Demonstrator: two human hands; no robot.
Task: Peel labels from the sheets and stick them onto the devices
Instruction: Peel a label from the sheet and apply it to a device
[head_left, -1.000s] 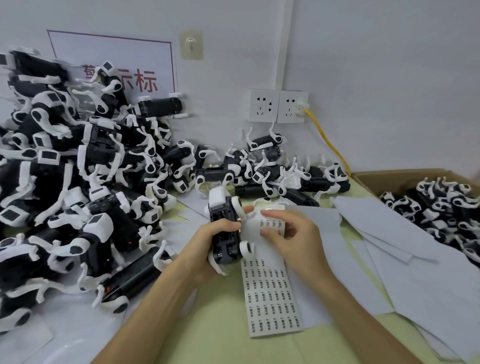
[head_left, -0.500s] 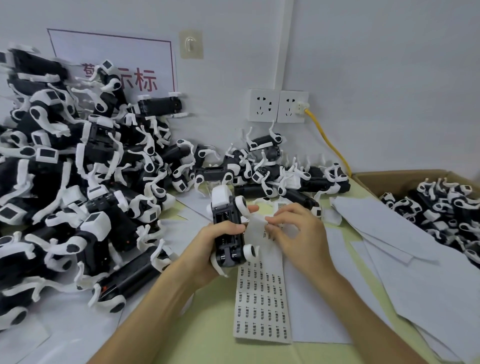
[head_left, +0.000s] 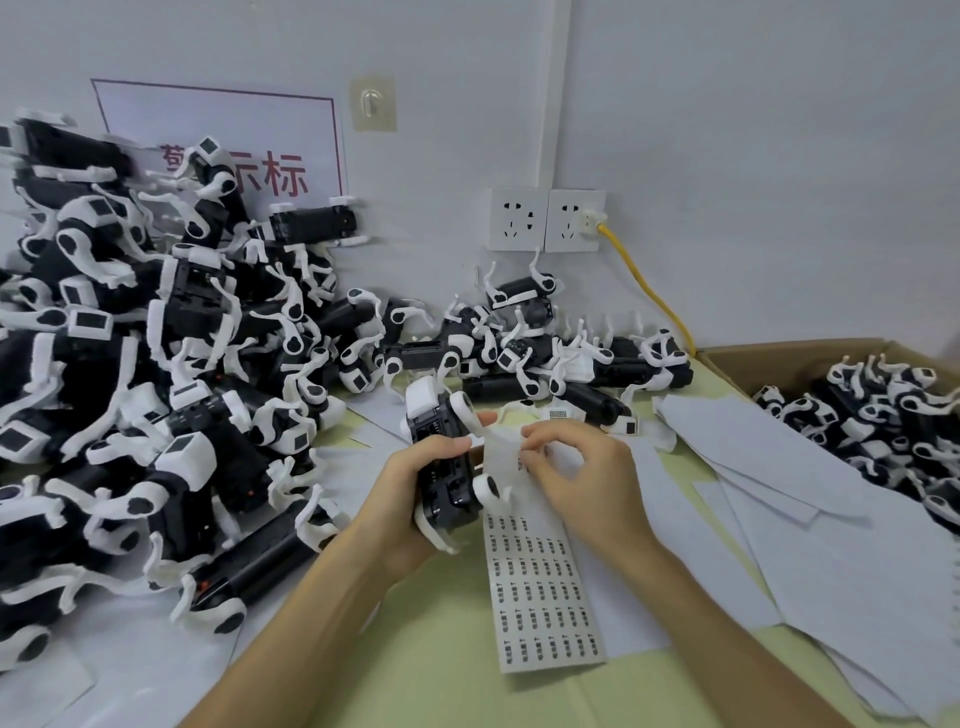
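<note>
My left hand (head_left: 410, 483) grips a black-and-white device (head_left: 441, 452), held upright above the yellow-green table, and its fingertips also touch the top of a label sheet (head_left: 540, 582). The sheet is a long white strip printed with several rows of small black labels; it hangs from the hands down onto the table. My right hand (head_left: 576, 473) pinches the sheet's upper edge beside the device, fingers curled at a label.
A tall heap of black-and-white devices (head_left: 130, 374) fills the left side and runs along the wall (head_left: 545, 358). A cardboard box (head_left: 789, 353) of devices stands at the right. Blank white sheets (head_left: 810, 509) lie spread between. A yellow cable (head_left: 644, 291) hangs from the wall socket.
The label sheet's top has been lifted and curled up against the device. My right hand's fingers went from lying flat on the sheet to pinching its upper edge.
</note>
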